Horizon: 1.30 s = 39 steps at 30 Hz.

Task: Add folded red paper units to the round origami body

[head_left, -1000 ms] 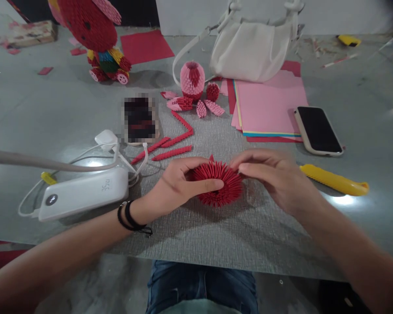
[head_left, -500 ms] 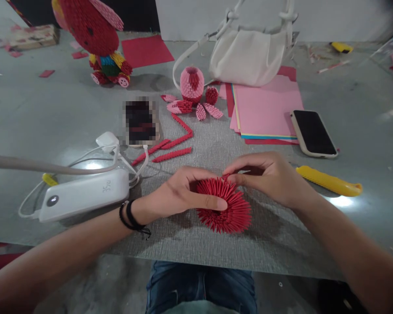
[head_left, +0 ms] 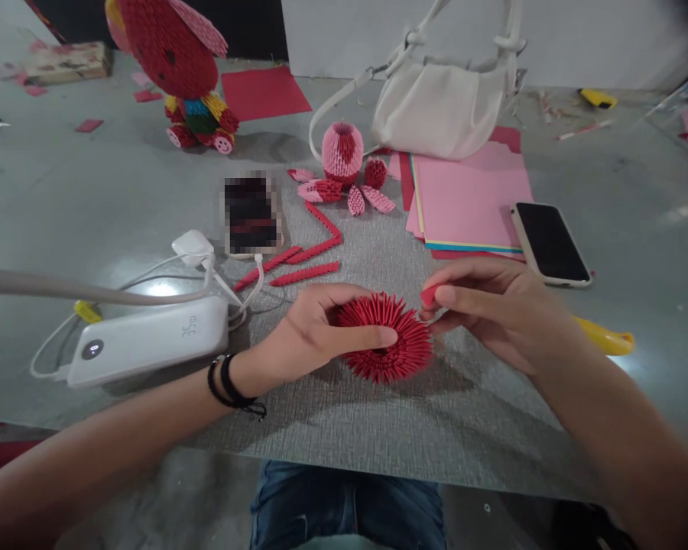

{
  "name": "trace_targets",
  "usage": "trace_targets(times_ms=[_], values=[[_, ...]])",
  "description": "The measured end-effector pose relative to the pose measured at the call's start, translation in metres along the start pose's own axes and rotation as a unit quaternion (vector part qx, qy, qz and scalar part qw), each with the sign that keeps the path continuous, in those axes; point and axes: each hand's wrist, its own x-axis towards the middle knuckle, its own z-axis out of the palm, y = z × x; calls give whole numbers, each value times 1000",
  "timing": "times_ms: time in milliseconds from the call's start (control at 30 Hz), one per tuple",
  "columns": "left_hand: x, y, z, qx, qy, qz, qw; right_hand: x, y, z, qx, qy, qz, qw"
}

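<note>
A spiky red ring of folded paper pieces (head_left: pixel 398 347) rests on the grey woven mat (head_left: pixel 378 428) in front of me. My left hand (head_left: pixel 315 332) grips its left side, thumb laid across the top toward the centre hole. My right hand (head_left: pixel 493 309) hovers just right of the ring, fingers pinched on a small red folded paper piece (head_left: pixel 428 295). Red strips of joined pieces (head_left: pixel 303 260) lie on the mat beyond the ring.
A white power bank (head_left: pixel 149 340) with cables lies left, beside a phone (head_left: pixel 251 214). Pink and red paper models (head_left: pixel 344 164), a stack of pink sheets (head_left: pixel 464 198), a second phone (head_left: pixel 550 243), a yellow cutter (head_left: pixel 605 336), a white handbag (head_left: pixel 441 107) and a red paper figure (head_left: pixel 177 69) lie around.
My right hand has pulled away from the ring's top edge to the right, holding a single red piece. The ring has tilted back slightly under my left hand.
</note>
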Motion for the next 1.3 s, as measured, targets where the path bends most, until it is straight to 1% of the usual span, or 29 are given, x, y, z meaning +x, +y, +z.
trace_targets(times_ms=[133,367,667,867,967,1100,1200,1300], values=[[-1,1,0,29,14,15,999,-1,2,3,9,-14,34,999],[-1,1,0,61,15,10,998,0,2,2,-10,-8,66,998],[0,-4,0,-6,5,-2,1000,2,1,2,2,-27,95,995],[1,-3,0,11,3,-2,1000,0,2,6,-26,-22,71,997],[2,-2,0,42,11,3,999,-3,3,8,-78,4,48,996],[2,-3,-2,88,16,-3,996,-4,6,11,-165,35,9,986],[3,-4,-3,110,17,2,994,-4,6,12,-186,37,4,982],[3,-6,-4,96,11,-4,995,-4,4,13,-206,43,-11,978]])
